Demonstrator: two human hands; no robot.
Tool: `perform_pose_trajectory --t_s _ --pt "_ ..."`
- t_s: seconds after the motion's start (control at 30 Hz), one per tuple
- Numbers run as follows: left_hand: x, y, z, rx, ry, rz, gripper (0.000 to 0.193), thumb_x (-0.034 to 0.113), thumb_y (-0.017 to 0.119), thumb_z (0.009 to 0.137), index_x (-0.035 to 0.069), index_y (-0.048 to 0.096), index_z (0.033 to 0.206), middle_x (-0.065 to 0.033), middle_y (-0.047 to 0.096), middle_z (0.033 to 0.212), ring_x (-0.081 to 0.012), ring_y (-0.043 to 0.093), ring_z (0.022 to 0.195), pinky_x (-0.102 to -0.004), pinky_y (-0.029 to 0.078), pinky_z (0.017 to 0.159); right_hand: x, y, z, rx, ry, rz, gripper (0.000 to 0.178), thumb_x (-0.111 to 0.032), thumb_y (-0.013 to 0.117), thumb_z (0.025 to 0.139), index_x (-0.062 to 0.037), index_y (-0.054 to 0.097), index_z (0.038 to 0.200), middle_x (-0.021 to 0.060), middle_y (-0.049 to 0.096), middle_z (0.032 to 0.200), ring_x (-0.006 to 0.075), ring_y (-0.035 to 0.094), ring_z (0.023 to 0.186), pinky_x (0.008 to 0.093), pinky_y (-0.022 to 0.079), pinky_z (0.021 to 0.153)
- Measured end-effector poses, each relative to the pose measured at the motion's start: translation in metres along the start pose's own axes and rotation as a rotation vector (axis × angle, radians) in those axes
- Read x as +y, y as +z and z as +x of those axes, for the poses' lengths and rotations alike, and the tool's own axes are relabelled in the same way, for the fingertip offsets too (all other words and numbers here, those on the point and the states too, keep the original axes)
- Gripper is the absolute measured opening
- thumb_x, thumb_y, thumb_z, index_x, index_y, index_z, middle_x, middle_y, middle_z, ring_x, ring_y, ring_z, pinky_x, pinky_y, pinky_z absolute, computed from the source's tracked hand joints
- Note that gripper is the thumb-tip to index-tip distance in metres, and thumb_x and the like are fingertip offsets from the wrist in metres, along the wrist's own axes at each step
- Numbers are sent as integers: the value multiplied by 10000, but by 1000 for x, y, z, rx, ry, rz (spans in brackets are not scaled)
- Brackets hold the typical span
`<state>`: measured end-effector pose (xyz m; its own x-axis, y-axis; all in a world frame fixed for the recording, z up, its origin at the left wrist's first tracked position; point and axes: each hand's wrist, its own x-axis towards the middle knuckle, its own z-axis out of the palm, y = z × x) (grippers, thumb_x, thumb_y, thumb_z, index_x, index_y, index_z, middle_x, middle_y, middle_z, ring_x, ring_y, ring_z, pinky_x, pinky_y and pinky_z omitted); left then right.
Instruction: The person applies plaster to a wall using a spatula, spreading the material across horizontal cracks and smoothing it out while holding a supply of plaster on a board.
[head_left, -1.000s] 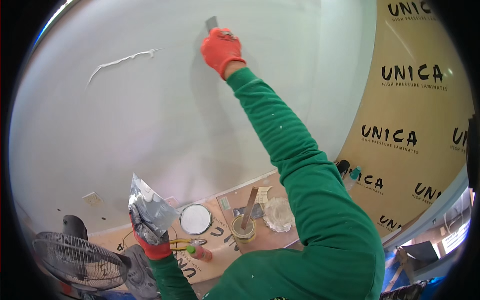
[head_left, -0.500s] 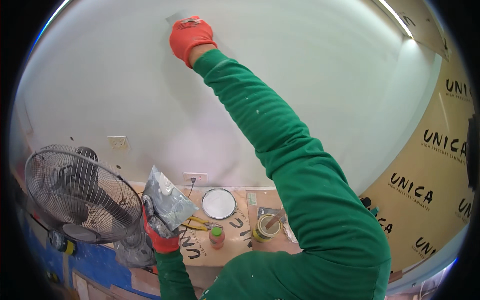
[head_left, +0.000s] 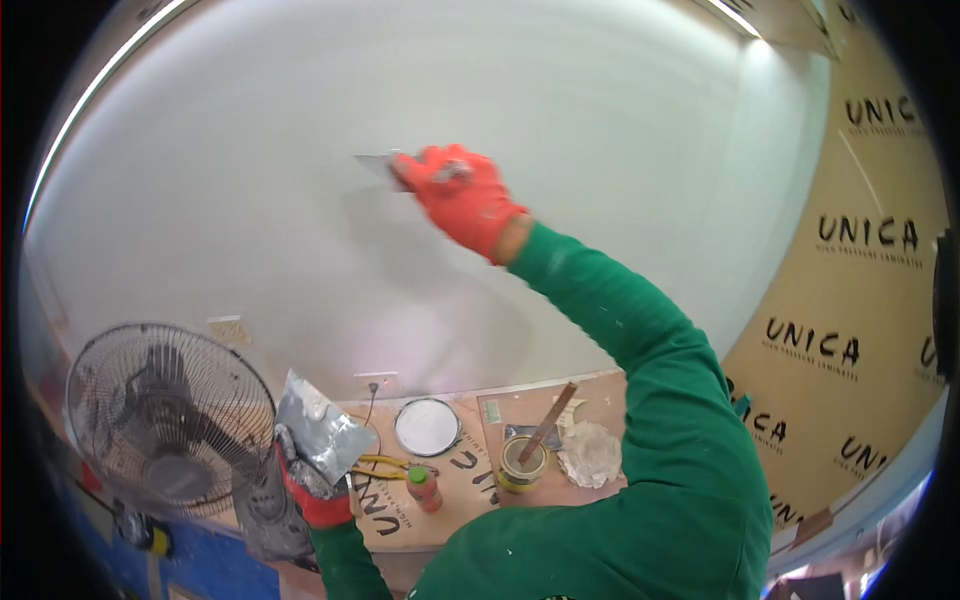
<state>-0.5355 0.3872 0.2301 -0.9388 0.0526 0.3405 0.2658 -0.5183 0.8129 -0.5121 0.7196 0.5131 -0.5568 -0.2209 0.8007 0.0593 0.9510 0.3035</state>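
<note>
In a red glove, my right hand (head_left: 462, 200) grips a flat scraper (head_left: 376, 163), its thin metal blade against or close to the pale wall (head_left: 250, 230). The scraper's handle is mostly covered by my fingers. My left hand (head_left: 315, 488), in a red glove smeared grey, is closed on a broad, silvery-grey plate (head_left: 322, 425) with a smeared surface. That plate is tilted above the work surface, beside the fan. Whether it has a handle is hidden by the glove.
A standing fan (head_left: 170, 420) is close on my left. On the brown-covered surface are a round white lid (head_left: 427, 428), yellow-handled pliers (head_left: 385, 465), a green-capped bottle (head_left: 424, 490), a can (head_left: 521, 470) with a stick (head_left: 548, 425), and crumpled paper (head_left: 590, 455). A plug sits in the wall socket (head_left: 377, 381).
My right hand has come lower and to the right over the wall with the scraper, its elbow more bent. My left hand still holds the plate. The whole view has shifted slightly.
</note>
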Motion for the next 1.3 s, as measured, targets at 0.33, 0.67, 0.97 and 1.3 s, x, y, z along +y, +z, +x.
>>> perform_pose_trajectory --t_s 0.33,0.67,0.97,1.3 --pt "-1 80 -25 -290 530 775 735 192 684 842 -67 308 1418 -197 410 1409 -272 428 1281 -359 332 1082 315 -118 -227 142 485 -691 455 -64 502 855 -114 486 1307 178 534 1168 354 542 1031 431 494 844" --pt "-26 159 -37 -237 4 73 494 285 535 967 1 431 1357 -111 504 1336 -195 514 1183 -349 420 1006 312 -56 -261 -54 506 -632 477 -107 463 874 -67 444 1349 196 521 1207 361 542 1032 437 482 811" --pt "-31 161 -47 -377 -48 8 530 146 528 962 -7 327 1428 -135 387 1430 -223 417 1273 -339 358 1066 390 -125 -232 297 1028 -258 259 -274 457 916 -80 596 1018 142 656 936 341 632 871 452 482 787" --pt "-31 200 -36 -480 204 291 646 131 638 888 -21 321 1430 -140 379 1439 -235 406 1294 -354 333 1089 215 -1 -97 50 455 -386 142 -136 465 868 -24 529 928 122 621 860 296 606 720 417 475 574"
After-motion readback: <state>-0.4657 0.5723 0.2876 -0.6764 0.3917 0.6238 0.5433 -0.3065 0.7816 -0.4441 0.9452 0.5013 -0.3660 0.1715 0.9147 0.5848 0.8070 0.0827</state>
